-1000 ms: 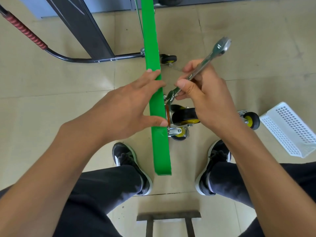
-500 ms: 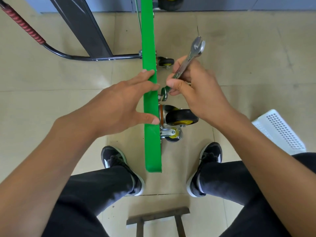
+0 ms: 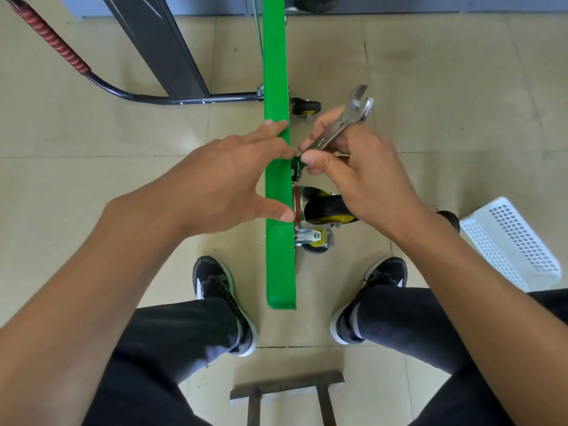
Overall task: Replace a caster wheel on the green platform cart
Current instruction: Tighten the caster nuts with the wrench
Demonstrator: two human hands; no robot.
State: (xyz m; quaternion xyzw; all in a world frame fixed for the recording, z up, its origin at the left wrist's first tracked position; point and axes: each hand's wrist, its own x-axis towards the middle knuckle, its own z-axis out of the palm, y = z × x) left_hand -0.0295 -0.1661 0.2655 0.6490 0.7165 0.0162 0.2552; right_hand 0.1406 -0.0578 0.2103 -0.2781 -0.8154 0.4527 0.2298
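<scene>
Two bare hands are working at the edge of a green platform cart that is standing on its side on the floor. The right hand is curling its fingers and thumb around a silver open-ended steel spanner, whose near end is sitting by the green bracket at the deck's right face while its open jaw is pointing up and away. The left hand is resting with mostly straight fingers against the deck's left face and top edge, thumb pressing near the wheel mount, bracing rather than gripping. Just below the right hand, a black caster wheel with a yellow hub is sticking out to the right; a smaller one is sitting beneath it, and another lies farther away. Faint marks on the spanner shank are too small to read. Farther left, the cart's black handle with red ribbed grip is lying on beige floor tiles. A white perforated plastic basket is sitting at the right, black trainers near.
</scene>
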